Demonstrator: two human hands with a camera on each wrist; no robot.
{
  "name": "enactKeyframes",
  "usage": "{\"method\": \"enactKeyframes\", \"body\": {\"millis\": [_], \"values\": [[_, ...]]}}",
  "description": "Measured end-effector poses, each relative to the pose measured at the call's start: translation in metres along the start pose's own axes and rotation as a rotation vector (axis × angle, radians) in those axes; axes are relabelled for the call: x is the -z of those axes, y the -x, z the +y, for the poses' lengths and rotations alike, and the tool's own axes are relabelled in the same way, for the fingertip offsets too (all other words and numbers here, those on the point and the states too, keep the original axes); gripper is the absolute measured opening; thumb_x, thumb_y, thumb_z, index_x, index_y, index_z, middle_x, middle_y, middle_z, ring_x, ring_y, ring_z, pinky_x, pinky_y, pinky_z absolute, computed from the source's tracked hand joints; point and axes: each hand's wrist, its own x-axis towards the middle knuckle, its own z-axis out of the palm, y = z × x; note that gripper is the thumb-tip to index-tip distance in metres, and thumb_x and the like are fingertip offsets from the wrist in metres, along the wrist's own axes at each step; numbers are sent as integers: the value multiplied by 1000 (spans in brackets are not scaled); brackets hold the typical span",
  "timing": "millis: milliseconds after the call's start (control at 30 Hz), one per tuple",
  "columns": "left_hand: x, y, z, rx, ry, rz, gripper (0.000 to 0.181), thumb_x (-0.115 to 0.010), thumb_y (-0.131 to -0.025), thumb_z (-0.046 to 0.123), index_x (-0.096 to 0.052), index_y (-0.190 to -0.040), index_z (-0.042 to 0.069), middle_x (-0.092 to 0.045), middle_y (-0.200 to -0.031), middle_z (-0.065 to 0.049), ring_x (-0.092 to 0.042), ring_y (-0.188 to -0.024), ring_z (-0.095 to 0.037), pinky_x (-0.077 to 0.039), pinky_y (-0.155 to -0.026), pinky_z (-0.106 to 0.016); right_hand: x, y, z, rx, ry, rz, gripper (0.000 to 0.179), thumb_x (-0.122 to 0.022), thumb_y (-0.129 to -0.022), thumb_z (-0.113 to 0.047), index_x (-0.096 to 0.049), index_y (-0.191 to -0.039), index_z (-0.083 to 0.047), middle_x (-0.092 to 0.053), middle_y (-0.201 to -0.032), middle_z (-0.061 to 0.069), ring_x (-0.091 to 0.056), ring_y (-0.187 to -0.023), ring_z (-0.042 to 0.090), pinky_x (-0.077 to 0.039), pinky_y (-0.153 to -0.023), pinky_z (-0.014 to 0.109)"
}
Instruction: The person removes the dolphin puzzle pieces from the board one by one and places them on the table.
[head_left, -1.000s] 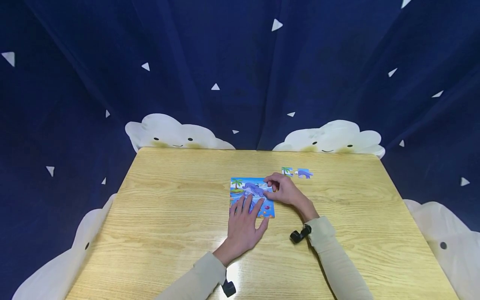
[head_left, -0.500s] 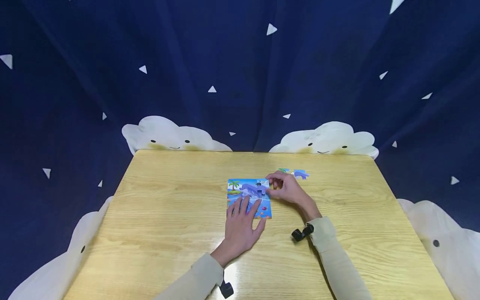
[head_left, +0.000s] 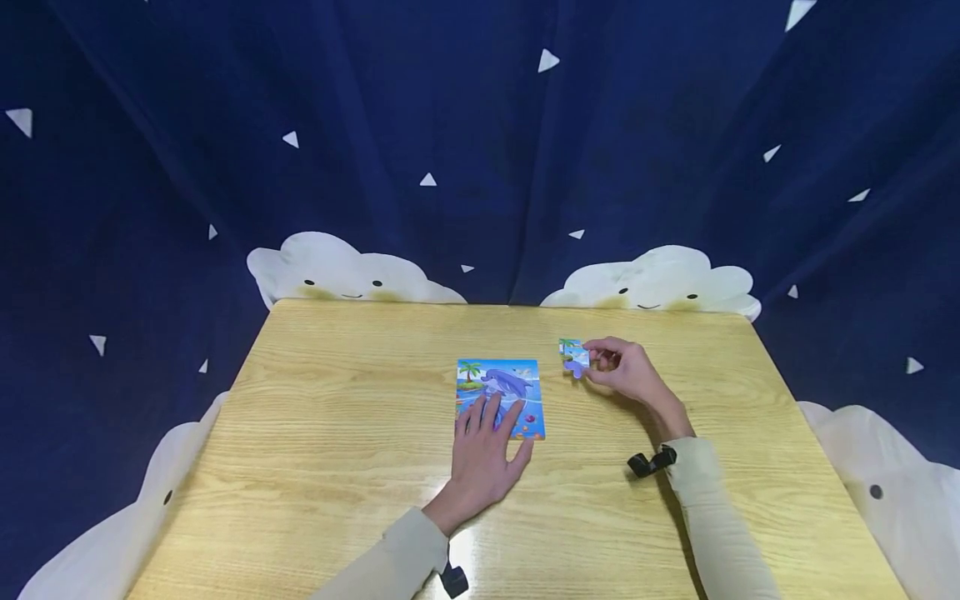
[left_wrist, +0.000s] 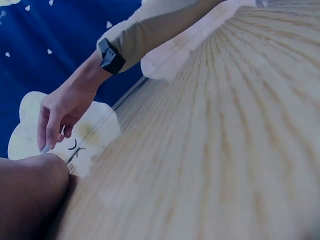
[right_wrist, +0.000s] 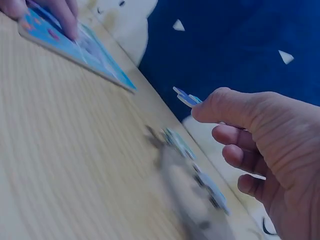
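Note:
A square dolphin jigsaw puzzle [head_left: 507,383] lies on the table. My left hand [head_left: 483,462] rests on its lower part with fingers spread and straight, hiding some of the picture. To the right of the puzzle, my right hand [head_left: 626,367] pinches a small blue and purple puzzle piece [right_wrist: 186,97] between thumb and forefinger, raised above the tabletop in the right wrist view. Beyond and below it lie a palm-tree piece [head_left: 567,345] and a second loose piece [right_wrist: 212,192], the latter hidden in the head view. The left wrist view shows the right hand from the side.
The wooden table [head_left: 337,400] reaches back to a dark blue curtain [head_left: 375,125] with white triangles. White clouds with drawn faces line the table's back and sides. Each sleeve cuff carries a black wrist camera [head_left: 651,461].
My right hand has lifted the puzzle piece away from the puzzle's upper right and carried it right, over the loose pieces. The left hand has stayed on the puzzle.

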Motion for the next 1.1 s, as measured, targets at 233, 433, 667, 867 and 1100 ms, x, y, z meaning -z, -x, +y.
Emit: {"method": "enactKeyframes", "body": {"millis": [233, 433, 667, 867, 1100], "values": [[0, -1, 0, -3, -25, 7, 64, -41, -104, 62, -45, -159, 30, -41, -161, -12, -30, -153, -36, -26, -117, -57, 35, 8, 8, -2, 37, 27, 38, -82, -80, 10, -69, -116, 16, -65, -93, 34, -59, -75, 37, -48, -63, 22], [0, -1, 0, -8, -30, 20, 64, -42, -103, 61, -45, -159, 30, -41, -161, -11, -31, -152, -36, -26, -117, -58, 60, 11, 44, -104, 65, 44, 38, -80, -82, 8, -68, -117, 15, -65, -96, 32, -58, -76, 21, -49, -63, 19], [2, -1, 1, -4, -16, 21, 63, -43, -103, 61, -46, -158, 30, -40, -162, -12, -30, -153, -36, -26, -116, -60, 79, 14, 85, -208, 114, 57, 45, -84, -82, 1, -67, -122, 11, -67, -99, 25, -59, -78, 12, -50, -65, 18], [1, -1, 2, 9, -21, -6, 63, -41, -104, 62, -44, -159, 31, -39, -163, -11, -28, -154, -35, -24, -118, -59, 83, 16, 98, -269, 108, 64, 45, -85, -83, -6, -68, -121, 10, -66, -97, 18, -57, -81, 12, -49, -68, 17], [1, -1, 1, 17, -30, -24, 64, -39, -104, 62, -42, -160, 32, -38, -163, -11, -27, -155, -35, -23, -118, -58, 83, 11, 106, -309, 142, 16, 43, -83, -85, -9, -68, -122, 7, -61, -96, 14, -53, -81, 13, -45, -67, 19]]}}
